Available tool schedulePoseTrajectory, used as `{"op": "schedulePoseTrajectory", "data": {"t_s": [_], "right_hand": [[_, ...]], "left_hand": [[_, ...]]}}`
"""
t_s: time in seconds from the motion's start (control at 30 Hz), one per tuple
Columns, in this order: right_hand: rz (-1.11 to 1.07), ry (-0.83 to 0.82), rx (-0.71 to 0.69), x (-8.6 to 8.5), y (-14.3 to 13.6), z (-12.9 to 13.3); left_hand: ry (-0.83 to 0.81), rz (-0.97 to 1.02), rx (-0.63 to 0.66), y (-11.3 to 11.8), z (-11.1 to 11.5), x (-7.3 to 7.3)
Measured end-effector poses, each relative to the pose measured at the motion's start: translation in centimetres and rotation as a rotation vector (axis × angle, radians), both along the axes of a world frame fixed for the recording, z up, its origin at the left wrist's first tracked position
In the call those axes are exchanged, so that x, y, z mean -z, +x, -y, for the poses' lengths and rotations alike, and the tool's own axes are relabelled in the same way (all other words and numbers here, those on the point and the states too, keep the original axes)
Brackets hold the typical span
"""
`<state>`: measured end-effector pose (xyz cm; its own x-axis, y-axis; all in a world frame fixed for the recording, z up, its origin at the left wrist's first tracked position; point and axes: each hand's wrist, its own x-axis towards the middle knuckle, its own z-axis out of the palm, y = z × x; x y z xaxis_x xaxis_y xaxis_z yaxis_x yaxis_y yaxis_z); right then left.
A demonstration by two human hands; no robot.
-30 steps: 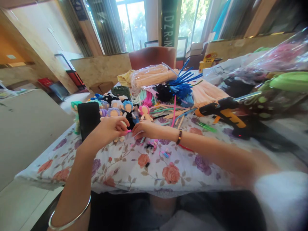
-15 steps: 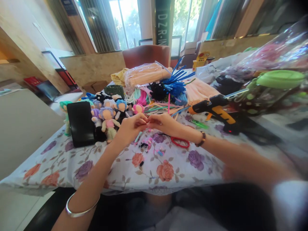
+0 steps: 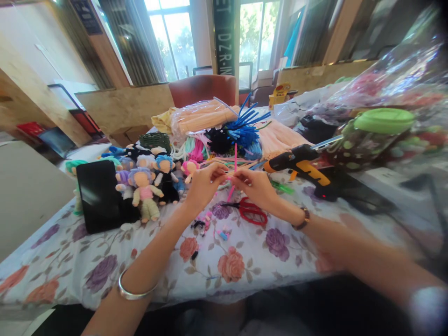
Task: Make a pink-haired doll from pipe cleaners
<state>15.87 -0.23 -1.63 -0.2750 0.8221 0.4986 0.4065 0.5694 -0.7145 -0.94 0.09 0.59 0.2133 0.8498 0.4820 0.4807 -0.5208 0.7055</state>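
Bright windows (image 3: 171,44) beside grey curtains (image 3: 131,42), a reddish-brown chair (image 3: 203,89) below, low marbled walls (image 3: 122,108) either side.

Room to pass: front strip of floral cloth (image 3: 231,263), sliding between forearms. Left side blocked, dolls (image 3: 145,191) plus propped black slab (image 3: 100,196). Red-handled scissors (image 3: 252,212) in the way just below right hand (image 3: 257,189); glue gun (image 3: 303,163) beyond (nozzle aimed handward, I see). Straight ahead, blue stems (image 3: 245,128) and wrapped bundle (image 3: 205,116) obstruct.
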Motion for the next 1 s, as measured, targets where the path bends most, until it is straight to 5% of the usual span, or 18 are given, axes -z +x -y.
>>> {"op": "schedulePoseTrajectory", "data": {"t_s": [0.2, 0.37, 0.7, 1.0], "right_hand": [[-0.133, -0.089, 0.021, 0.5, 0.2, 0.6], [-0.226, -0.145, 0.009, 0.8, 0.4, 0.8], [-0.471, -0.28, -0.024, 0.4, 0.0, 2.0], [-0.655, -0.382, -0.229, 0.9, 0.2, 1.3]], "left_hand": [[0.184, -0.271, 0.036, 0.1, 0.6, 0.7], [0.31, -0.312, -0.011, 0.0, 1.4, 1.2], [0.062, -0.121, -0.026, 0.7, 2.4, 0.8], [0.074, -0.101, -0.013, 0.7, 2.4, 1.6]]}}
